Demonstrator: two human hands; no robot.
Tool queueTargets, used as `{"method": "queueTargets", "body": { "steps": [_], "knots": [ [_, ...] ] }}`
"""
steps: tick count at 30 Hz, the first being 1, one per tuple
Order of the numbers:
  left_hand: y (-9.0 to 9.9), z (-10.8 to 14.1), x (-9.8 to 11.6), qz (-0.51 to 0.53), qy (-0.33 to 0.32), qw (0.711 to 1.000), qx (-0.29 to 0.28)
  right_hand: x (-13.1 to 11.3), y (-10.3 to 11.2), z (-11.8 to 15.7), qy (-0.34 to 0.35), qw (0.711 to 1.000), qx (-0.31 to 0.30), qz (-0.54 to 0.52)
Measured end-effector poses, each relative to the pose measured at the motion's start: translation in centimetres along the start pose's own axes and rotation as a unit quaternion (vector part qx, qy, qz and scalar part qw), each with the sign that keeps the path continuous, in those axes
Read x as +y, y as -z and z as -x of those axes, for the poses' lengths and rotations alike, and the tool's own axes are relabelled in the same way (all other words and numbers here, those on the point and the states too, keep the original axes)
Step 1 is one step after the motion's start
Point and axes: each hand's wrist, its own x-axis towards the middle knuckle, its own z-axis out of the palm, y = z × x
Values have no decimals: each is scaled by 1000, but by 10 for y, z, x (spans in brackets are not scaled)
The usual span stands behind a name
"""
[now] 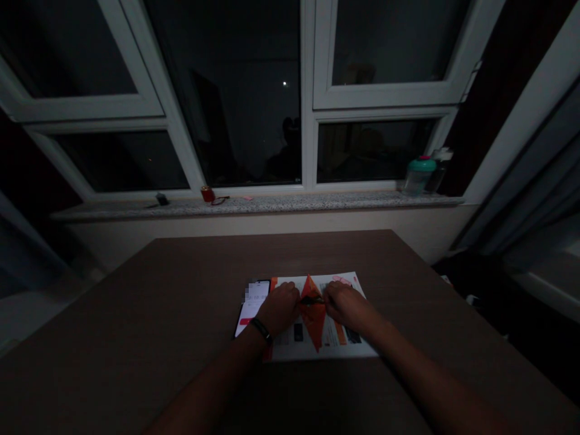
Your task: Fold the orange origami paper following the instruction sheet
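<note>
A folded piece of orange paper [313,320], pointed at its top and bottom ends, is spread between my two hands above a printed sheet [290,350]. A dark gap shows across its middle. My left hand [281,305] grips the paper's left side, its fingers curled. On the right side, my right hand [344,303] pinches the opposite edge. The fingertips are partly hidden and dim. The printed sheet lies flat on the table under both hands. A dark band is around my left wrist.
A phone [252,308] with a lit screen lies left of the sheet on the brown table [190,302]. On the stone windowsill [281,204] stand a small red jar [207,194], a dark small object [162,199] and a teal-lidded bottle [419,175] beside another clear bottle.
</note>
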Motion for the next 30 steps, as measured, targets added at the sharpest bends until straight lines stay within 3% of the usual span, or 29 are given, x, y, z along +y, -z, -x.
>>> {"method": "queueTargets", "body": {
  "steps": [30],
  "knots": [
    [-6,-8,-7,-31,-34,998,-45,-3,5,-6,2,999,-50,13]
  ]
}}
